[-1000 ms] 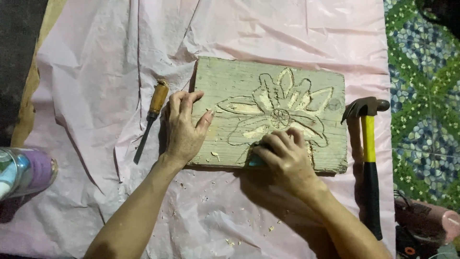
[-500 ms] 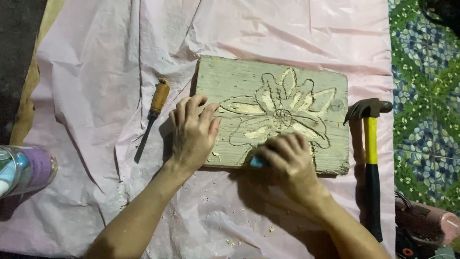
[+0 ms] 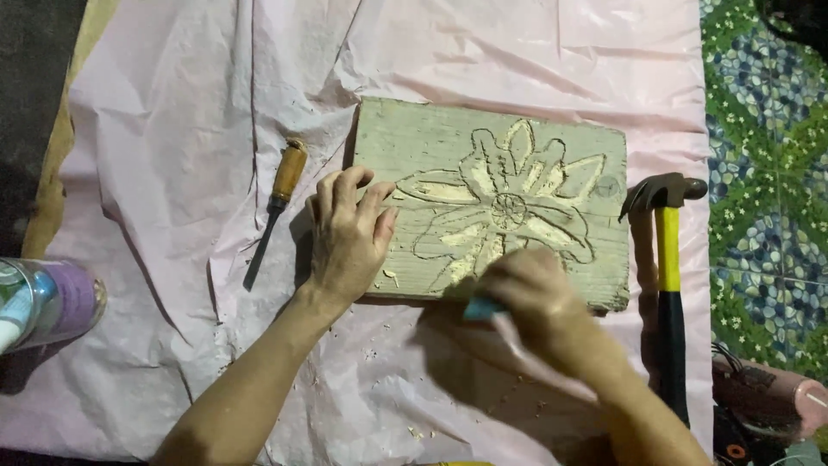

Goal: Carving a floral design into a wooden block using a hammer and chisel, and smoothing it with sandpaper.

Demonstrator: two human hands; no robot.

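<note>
Hand right (image 3: 530, 298), blurred, closed on what looks like a blue-handled tool (image 3: 481, 308) at the wooden board (image 3: 431, 147)'s near edge. My left hand (image 3: 345, 237) lies flat and open, pinning the board. Best keep cuts shallow. Hammer (image 3: 666, 259) lies just right, chisel (image 3: 278, 203) left.

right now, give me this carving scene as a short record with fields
surface: crumpled pink plastic sheet with wood chips on it
workpiece: wooden board with a flower carved into it
left hand: left hand flat on the board's left edge
right hand: right hand, blurred, at the board's lower edge, closed on a blue-handled tool
left of board: wooden-handled chisel, untouched
right of board: hammer, yellow and black handle, untouched
far left: purple container
</note>
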